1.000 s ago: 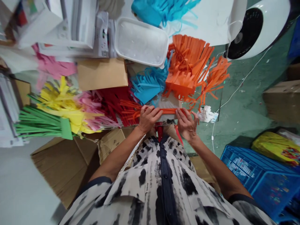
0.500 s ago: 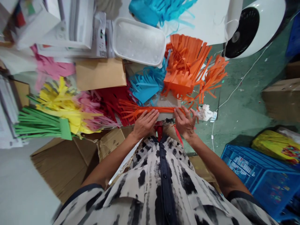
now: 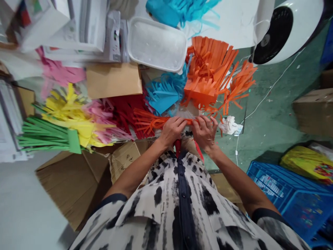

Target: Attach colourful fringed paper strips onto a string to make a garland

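Observation:
A narrow bundle of orange fringed paper (image 3: pixel 152 122) lies across the table edge in front of me, its loose strips fanned out to the left. My left hand (image 3: pixel 172 131) is closed over the middle of this bundle. Close to its right, my right hand (image 3: pixel 206 131) has its fingers curled on the bundle's other end. Only a short orange piece shows between the two hands. Just beyond them lie a blue fringed paper (image 3: pixel 163 99) and a larger pile of orange fringed paper (image 3: pixel 205 80).
Left of my hands are red (image 3: pixel 125 111), pink, yellow (image 3: pixel 78 121) and green fringed papers (image 3: pixel 49 135). Farther back stand a translucent plastic container (image 3: pixel 157 43) and a brown cardboard piece (image 3: pixel 114 80). A crumpled white tissue (image 3: pixel 230 125) lies at right. A blue crate (image 3: pixel 291 198) stands on the floor.
My left hand has slid right along the orange fringed paper, closer to my right hand. The fingers of both hands have curled more tightly around it.

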`<state>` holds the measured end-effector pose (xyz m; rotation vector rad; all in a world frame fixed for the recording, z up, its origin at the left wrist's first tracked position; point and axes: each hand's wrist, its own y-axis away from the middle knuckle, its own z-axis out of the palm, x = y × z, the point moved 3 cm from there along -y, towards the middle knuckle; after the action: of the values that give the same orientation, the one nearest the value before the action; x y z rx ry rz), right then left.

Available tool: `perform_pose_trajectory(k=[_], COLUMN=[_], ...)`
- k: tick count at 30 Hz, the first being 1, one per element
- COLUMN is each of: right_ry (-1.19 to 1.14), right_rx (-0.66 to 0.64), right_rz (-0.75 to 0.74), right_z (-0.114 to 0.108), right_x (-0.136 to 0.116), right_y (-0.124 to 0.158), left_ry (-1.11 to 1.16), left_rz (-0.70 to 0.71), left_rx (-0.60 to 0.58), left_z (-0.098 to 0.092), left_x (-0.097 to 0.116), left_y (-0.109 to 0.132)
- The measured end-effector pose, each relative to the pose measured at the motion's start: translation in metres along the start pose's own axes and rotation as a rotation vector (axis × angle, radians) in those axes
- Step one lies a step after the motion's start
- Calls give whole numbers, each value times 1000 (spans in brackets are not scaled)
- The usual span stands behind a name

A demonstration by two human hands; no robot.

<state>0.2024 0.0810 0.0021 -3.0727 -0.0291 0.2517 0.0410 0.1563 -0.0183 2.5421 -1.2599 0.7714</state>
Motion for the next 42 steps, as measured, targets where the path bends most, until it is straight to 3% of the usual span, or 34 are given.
perform_pose_trajectory(k=[5,11,17,23,28,35,38,42], right_ry=[-5,-75,-62,-21,15,44,56,63], right_rx=[-8,-107,-50,-79,-215,-315,-290,-111], right_rz=[-83,-76,-50,22,85,102,110,120], right_z=[7,11,7,-2,-13,-15,-13,-13], right_x=[1,4,13,28,21,23,23,12], right_y=[-6,-7,-8,-6,-21,-37,-38,-27], left_ry=[11,-29,-78,-119,-153,-163,-172,-219], left_rz=[-8,-14,-27,-183,-298,-295,-302,-323], left_rx=[15,65,48,68,-85,-256,-245,-137], left_z=[-5,-4,-2,-16,-34,-49,-53,-53], left_x=[-4,-4,-4,-15,-21,-24,-22,-10], left_y=[-2,-2,4,20,8,-17,-20,-18])
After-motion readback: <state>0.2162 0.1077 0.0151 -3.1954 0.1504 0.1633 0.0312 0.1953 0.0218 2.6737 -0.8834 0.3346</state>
